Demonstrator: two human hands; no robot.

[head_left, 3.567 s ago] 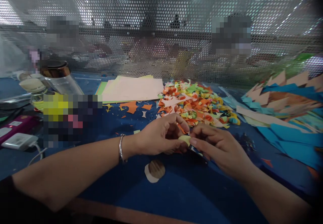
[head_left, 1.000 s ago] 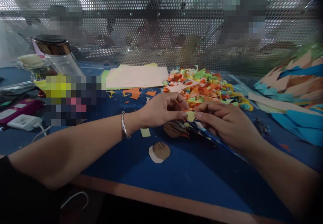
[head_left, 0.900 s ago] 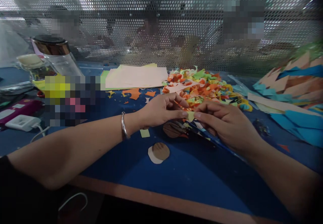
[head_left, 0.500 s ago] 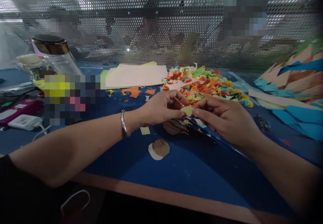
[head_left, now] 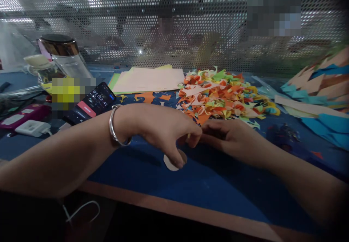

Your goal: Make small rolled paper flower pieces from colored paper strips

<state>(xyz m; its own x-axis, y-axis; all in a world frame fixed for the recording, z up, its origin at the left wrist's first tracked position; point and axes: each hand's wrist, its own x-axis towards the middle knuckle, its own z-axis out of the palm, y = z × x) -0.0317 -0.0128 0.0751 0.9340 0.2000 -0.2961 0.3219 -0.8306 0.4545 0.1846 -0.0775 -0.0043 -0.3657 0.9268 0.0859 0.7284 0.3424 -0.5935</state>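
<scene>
My left hand [head_left: 166, 129], with a silver bangle at its wrist, arches over the blue table. Its thumb is apart from its bent fingers, and the thumb tip covers part of a round pale paper piece [head_left: 169, 162] with a brown disc [head_left: 184, 157] beside it. A small yellow bit [head_left: 188, 136] shows at the left fingers; whether it is held I cannot tell. Close against those fingertips, my right hand [head_left: 231, 136] has its thumb and fingers pressed together. What the right hand pinches is hidden.
Behind my hands lies a heap of coloured paper scraps [head_left: 218, 96], beside a stack of paper sheets [head_left: 149, 80]. A phone [head_left: 95, 102], a glass bottle [head_left: 69, 62] and a white charger [head_left: 32, 127] stand or lie leftward. Folded paper pieces [head_left: 324, 85] are at right, before a perforated screen [head_left: 185, 42].
My left hand has turned over and come down toward the round paper, its thumb spreading from the fingers. The small yellow-green paper both hands pinched is now mostly out of sight.
</scene>
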